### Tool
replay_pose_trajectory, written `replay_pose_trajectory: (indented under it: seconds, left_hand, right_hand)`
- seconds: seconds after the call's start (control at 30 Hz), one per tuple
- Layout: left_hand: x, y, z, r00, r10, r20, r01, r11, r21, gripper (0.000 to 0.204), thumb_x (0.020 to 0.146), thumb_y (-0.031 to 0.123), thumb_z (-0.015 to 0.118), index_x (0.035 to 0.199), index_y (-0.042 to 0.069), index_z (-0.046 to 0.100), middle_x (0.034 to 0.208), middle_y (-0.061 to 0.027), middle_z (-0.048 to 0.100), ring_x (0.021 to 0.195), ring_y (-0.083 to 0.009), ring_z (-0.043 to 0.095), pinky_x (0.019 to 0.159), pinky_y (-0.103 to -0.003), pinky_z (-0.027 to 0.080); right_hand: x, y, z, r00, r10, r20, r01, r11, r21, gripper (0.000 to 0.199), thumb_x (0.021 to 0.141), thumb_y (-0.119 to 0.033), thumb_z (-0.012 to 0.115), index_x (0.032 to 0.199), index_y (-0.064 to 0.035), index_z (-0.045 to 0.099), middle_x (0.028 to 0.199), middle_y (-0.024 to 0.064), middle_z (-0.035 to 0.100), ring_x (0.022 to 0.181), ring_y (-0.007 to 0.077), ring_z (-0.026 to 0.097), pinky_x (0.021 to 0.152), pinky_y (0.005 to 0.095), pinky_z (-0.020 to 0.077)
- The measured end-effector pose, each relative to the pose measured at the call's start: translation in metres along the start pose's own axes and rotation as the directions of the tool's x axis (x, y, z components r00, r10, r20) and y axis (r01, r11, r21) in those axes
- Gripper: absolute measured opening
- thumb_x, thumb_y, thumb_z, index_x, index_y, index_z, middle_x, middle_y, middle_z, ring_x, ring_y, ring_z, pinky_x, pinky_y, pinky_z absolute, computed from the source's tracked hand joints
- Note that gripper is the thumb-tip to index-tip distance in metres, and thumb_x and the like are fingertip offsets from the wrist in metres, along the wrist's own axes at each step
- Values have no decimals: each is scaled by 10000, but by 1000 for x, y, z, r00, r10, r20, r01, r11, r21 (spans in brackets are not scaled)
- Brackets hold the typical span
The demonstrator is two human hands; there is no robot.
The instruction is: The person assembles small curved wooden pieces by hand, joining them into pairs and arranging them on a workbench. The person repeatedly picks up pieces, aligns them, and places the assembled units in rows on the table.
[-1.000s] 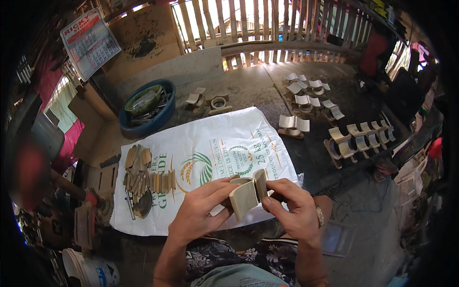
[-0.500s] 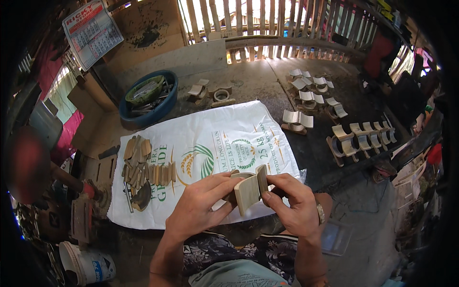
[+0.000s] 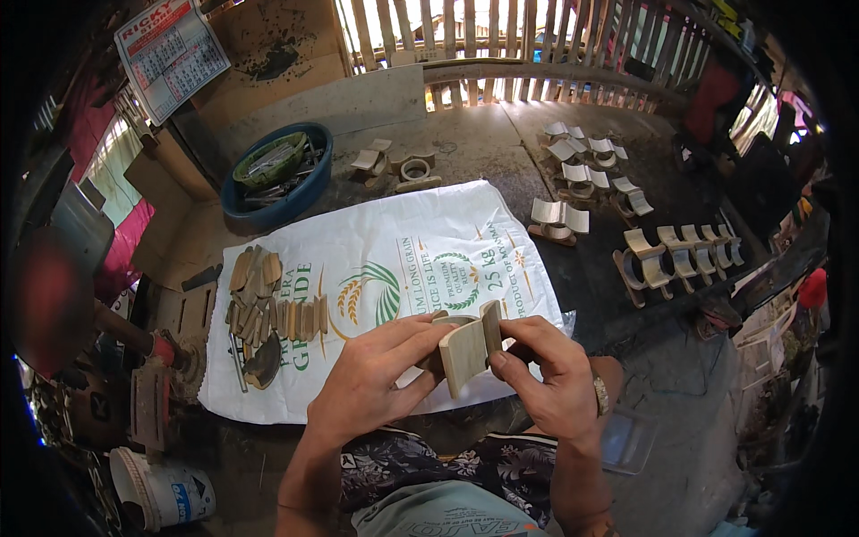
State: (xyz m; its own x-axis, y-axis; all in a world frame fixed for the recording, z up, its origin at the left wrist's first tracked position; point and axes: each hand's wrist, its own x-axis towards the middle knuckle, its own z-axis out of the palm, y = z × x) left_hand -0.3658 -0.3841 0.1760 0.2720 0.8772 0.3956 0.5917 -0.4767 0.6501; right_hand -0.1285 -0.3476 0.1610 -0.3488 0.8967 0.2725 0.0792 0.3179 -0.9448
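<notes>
A pale curved wooden piece (image 3: 465, 356), joined to a darker curved part behind it, is held up above the near edge of a white woven sack (image 3: 385, 228). My left hand (image 3: 369, 374) grips its left side, with fingers over the back and the thumb below. At the right end, my right hand (image 3: 546, 365) pinches the upright, darker side with thumb and fingers. Part of the piece is hidden behind my fingers. On the sack's left side lie several small wooden strips and blocks (image 3: 304, 319), beside a dark rounded piece (image 3: 263, 366) and a thin metal rod (image 3: 239, 362).
Several similar curved wooden assemblies (image 3: 561, 215) stand on the dark table at the right, with a row of them (image 3: 678, 255) farther right. A blue basin (image 3: 277, 211) holds a green bowl and metal pieces. A vise (image 3: 161, 351) is at the left, above a white bucket (image 3: 170, 492).
Both hands keep the same grip on the wooden piece. It has shifted only very slightly, and the view has moved a little.
</notes>
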Motion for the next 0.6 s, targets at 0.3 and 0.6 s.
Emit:
replay_pose_trajectory:
  seconds: [0.3,0.6]
  left_hand:
    - [2,2,-1,1000,-10,-6,10,1000,19,564,776,-3,778,1331,46,691,1245,-170,732,1157,-344,720,940,-406,611]
    - [-10,-8,12,944,-329,-16,302,885,-354,444,895,50,767,1325,-10,673,1213,-151,750,1109,-267,733,959,-376,579]
  right_hand:
    - [2,1,2,1000,11,-14,-11,1000,19,329,912,9,762,1229,72,704,1100,155,717,830,151,681,692,274,525]
    - [-3,18,-20,955,125,-268,-75,979,190,299,1039,-96,675,1314,22,668,1075,41,656,890,74,586,785,233,490]
